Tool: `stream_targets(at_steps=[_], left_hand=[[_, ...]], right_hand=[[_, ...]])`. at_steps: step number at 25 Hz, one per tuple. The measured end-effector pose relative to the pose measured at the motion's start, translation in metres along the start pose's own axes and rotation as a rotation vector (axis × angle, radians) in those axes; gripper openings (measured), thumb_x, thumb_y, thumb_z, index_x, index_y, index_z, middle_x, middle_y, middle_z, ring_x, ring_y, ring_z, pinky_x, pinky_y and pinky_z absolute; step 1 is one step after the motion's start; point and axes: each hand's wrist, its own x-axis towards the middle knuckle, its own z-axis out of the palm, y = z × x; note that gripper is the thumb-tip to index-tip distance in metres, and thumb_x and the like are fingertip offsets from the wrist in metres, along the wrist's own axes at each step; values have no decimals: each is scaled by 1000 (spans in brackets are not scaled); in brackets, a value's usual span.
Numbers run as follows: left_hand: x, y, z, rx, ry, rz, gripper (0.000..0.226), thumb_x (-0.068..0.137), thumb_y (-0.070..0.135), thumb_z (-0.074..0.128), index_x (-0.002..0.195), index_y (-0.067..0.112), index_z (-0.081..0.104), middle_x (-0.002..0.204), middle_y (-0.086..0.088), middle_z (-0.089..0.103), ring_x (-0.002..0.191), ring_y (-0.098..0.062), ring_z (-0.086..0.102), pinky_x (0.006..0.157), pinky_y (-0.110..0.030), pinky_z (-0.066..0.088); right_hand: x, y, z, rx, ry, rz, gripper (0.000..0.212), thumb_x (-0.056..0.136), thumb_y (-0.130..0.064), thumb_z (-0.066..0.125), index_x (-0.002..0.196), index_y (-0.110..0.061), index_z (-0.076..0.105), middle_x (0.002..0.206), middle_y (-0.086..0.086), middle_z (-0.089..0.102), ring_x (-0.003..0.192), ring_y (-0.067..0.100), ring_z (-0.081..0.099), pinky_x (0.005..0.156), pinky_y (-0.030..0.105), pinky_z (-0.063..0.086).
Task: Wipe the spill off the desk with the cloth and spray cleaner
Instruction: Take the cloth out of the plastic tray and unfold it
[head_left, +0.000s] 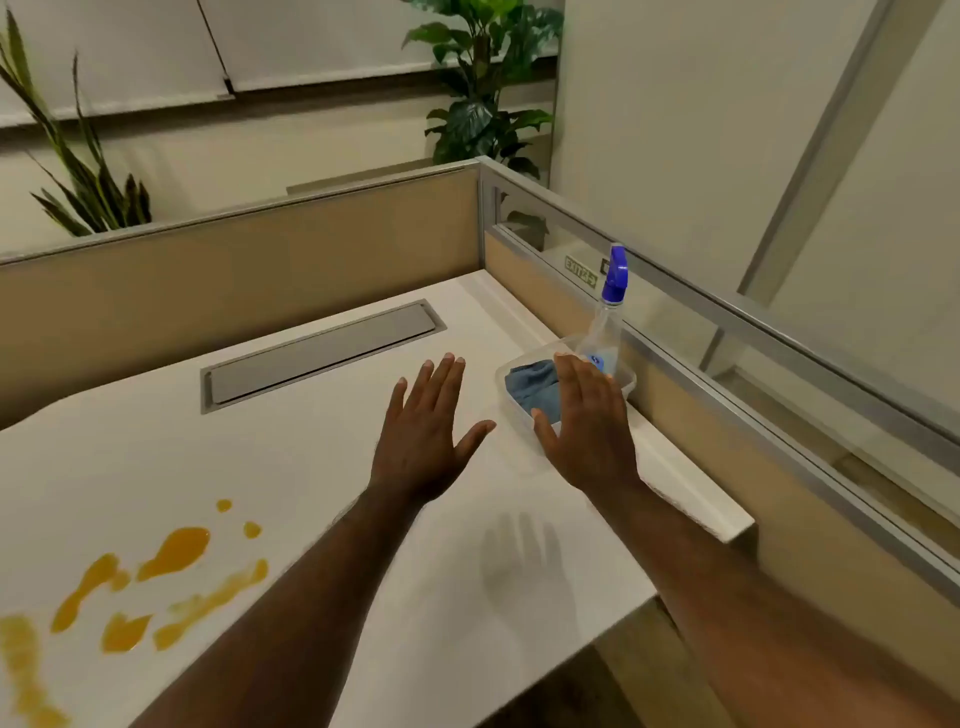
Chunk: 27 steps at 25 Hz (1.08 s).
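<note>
An orange-yellow spill (171, 556) lies in blots and smears on the white desk (291, 467) at the lower left. A clear plastic tray (626, 382) stands at the desk's right side. In it are a folded blue cloth (532, 384) and a clear spray bottle (605, 332) with a blue trigger head, upright. My left hand (423, 434) hovers flat over the desk, fingers spread, holding nothing. My right hand (587, 421) is flat and open above the tray's near edge, partly covering the cloth. Neither hand touches the cloth or bottle as far as I can see.
A grey cable-flap panel (322, 353) is set into the desk behind my hands. Tan partition walls with metal rails (727, 312) close the desk at the back and right. Potted plants (483, 104) stand beyond the partitions. The desk's front-right corner ends near my right forearm.
</note>
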Motion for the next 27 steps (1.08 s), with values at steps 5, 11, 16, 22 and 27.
stream_targets(at_steps=[5,11,16,22,27], left_hand=[[59,-1,38,-89,-120,69,71,91,64,31,146,20,32,151,-3,41,135,-23,40,109,-37,33],[116,1,73,-124,-247,125,44,94,40,50,134,20,50,131,-2,62,114,-23,58,93,-35,43],[157,15,95,-94,-331,74,32,92,35,53,120,20,57,116,-4,67,104,-26,58,82,-37,44],[176,29,119,163,-335,74,17,88,29,52,96,20,63,96,-2,69,90,-25,55,67,-32,33],[180,32,132,129,-373,74,18,86,23,52,101,22,62,103,2,67,90,-24,57,68,-31,31]], right_hand=[[28,41,31,-4,-194,134,63,91,-38,59,142,-6,41,144,15,49,133,31,46,108,41,41],[74,64,68,161,-369,251,54,94,-26,56,142,-9,36,146,13,43,134,30,42,108,38,37],[118,73,98,238,-552,271,56,94,-20,53,143,-6,31,149,13,37,136,30,37,111,40,32],[138,80,124,22,-785,207,51,96,-36,52,134,-7,37,135,12,52,123,25,52,110,35,38],[141,82,132,122,-809,309,52,95,-36,53,134,-5,38,127,15,59,115,27,59,105,35,44]])
